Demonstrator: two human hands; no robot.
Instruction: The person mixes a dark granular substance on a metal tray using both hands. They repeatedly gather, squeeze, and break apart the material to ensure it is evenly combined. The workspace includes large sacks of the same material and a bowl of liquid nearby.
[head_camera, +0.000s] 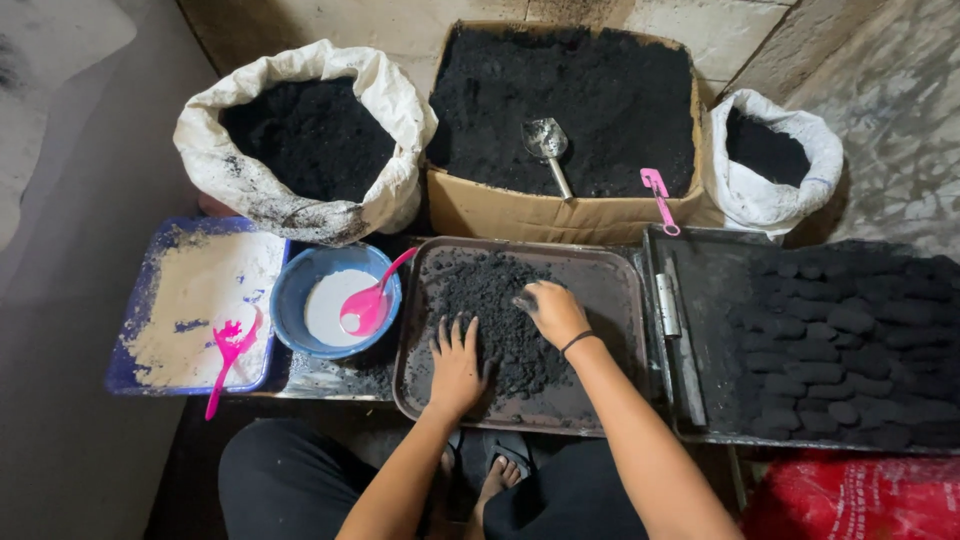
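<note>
A brown metal tray (600, 275) in front of me holds a heap of black powder (490, 300). My left hand (455, 365) lies flat on the near part of the heap with fingers spread. My right hand (552, 310), a dark band around its wrist, rests on the heap's right side with its fingers curled into the powder. Whether it grips any powder is hidden.
A blue bowl (292, 290) of white liquid with a pink ladle (368, 305) sits left of the tray, beside a blue tray (135, 320) of pale powder with a pink fork. Behind stand two white sacks and a cardboard box (540, 215) of black powder. Right is a tray (700, 300) of black lumps.
</note>
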